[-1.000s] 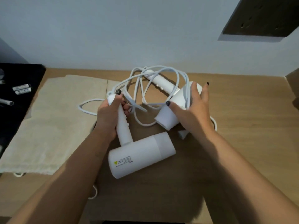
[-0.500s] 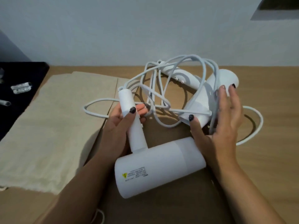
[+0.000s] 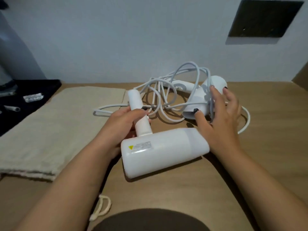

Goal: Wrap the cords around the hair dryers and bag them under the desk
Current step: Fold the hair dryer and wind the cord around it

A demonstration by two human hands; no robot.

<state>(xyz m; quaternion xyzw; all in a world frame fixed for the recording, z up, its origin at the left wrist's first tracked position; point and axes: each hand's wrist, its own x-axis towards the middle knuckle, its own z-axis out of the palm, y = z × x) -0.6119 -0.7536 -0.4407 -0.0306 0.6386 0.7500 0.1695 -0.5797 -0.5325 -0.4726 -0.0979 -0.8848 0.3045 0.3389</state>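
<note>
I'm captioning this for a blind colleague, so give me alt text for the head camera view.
On a wooden desk, a person's left hand grips the handle of a near white hair dryer, while the right hand rests spread on a second dryer amid tangled white cords. A beige cloth bag lies flat to the left.

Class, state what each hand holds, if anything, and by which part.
Left hand grips the near hair dryer by its handle. Right hand holds nothing.
</note>
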